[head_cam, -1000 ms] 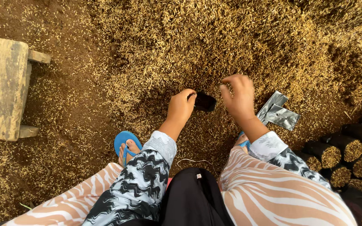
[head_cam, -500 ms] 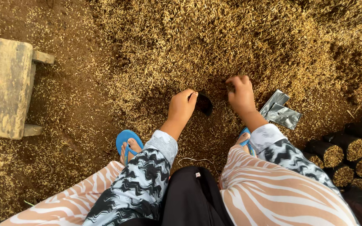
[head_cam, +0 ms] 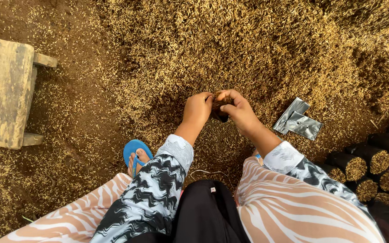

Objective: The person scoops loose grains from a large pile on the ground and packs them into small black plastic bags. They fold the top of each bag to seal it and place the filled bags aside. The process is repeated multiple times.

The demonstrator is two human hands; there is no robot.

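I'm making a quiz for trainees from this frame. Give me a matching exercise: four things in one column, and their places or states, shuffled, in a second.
Things:
1. small dark bag
2. wooden stool
3. flat silvery bags
4. filled dark bags

Places or states:
A. stacked on their sides at the right edge
B. held between the left hand and right hand
C. lying loose on the husk-strewn ground, right of the hands
D. standing at the left edge

Pairs: 1-B, 2-D, 3-C, 4-A
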